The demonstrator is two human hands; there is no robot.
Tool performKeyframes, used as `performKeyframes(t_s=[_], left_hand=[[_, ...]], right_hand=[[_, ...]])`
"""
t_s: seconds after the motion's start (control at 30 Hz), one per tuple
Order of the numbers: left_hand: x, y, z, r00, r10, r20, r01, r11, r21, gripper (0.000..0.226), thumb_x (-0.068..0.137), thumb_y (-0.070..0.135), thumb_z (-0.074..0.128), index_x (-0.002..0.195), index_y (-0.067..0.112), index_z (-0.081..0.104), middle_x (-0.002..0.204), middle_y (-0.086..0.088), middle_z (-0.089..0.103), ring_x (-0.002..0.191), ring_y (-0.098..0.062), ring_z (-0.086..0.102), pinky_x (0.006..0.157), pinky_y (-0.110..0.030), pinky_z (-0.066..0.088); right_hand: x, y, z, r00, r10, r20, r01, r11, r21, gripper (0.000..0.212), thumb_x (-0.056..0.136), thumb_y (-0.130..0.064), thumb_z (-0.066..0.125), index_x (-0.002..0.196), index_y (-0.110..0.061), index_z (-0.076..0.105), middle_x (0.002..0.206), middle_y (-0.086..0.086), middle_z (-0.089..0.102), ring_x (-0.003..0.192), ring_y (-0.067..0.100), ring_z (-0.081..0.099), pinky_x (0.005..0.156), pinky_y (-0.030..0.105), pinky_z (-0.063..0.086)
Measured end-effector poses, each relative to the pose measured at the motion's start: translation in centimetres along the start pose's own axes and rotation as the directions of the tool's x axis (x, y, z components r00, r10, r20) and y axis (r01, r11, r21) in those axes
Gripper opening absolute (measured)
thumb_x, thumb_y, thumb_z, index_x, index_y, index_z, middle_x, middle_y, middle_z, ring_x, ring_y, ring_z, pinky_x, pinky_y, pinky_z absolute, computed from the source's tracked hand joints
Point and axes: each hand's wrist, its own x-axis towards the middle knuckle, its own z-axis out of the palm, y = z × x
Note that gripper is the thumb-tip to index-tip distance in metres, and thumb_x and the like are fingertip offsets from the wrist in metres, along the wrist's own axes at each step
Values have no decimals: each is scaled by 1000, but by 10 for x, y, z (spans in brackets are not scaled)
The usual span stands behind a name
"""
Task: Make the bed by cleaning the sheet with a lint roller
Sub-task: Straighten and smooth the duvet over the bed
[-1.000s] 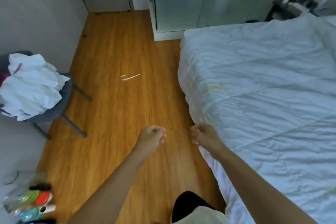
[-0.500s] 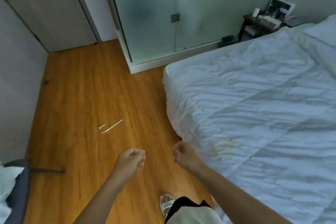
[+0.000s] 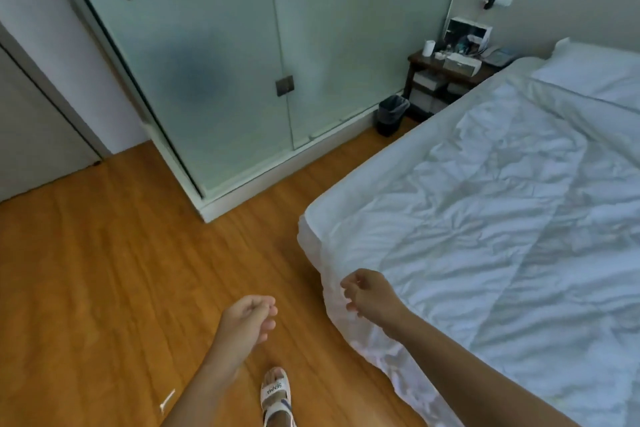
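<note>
- Sheet (image 3: 485, 236), white and creased, covers the bed on the right; no lint roller shows anywhere, so cleaning looks not yet begun.
- Floor (image 3: 104, 270) on the left is bare wood, with a small pale scrap (image 3: 167, 400) near the bottom edge.
- Left hand (image 3: 247, 321) hangs over the floor, fingers loosely curled and holding nothing, probably just carried along while walking.
- A sandalled foot (image 3: 275, 395) steps forward between the arms.
- Right hand (image 3: 369, 295) hovers at the bed's near corner, fingers half-curled and empty; whether it touches the sheet I cannot tell.
- Nightstand (image 3: 446, 74), far right, is cluttered; the roller may lie there.
</note>
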Motion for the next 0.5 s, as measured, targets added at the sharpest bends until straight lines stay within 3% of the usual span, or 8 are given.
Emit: performKeyframes(t_s=[0.1,0.23,0.5], left_hand=[[77,58,-31,994,0,105,-12,994,109,21,104,18,53,104,21,74,103,2,77,94,-15,74,81,-30,59],[169,143,-49,965,49,258,-111,966,232,19,105,22,52,109,25,71,105,5,75,95,-11,72,78,-23,59],[354,277,-3,870,97,484,-300,882,363,17,104,24,53,108,25,70,103,6,75,94,-11,72,80,-27,60]], right_hand=[[56,-44,8,990,104,-91,-98,993,61,19,99,-22,51,93,-20,69,89,3,73,79,19,73,75,35,62],[121,-100,16,974,179,-138,-155,973,171,18,98,-20,51,100,-19,68,96,1,71,83,21,72,65,26,54],[283,-152,11,915,312,-255,-194,895,402,18,98,-17,50,102,-14,68,99,13,70,77,20,69,60,24,52]])
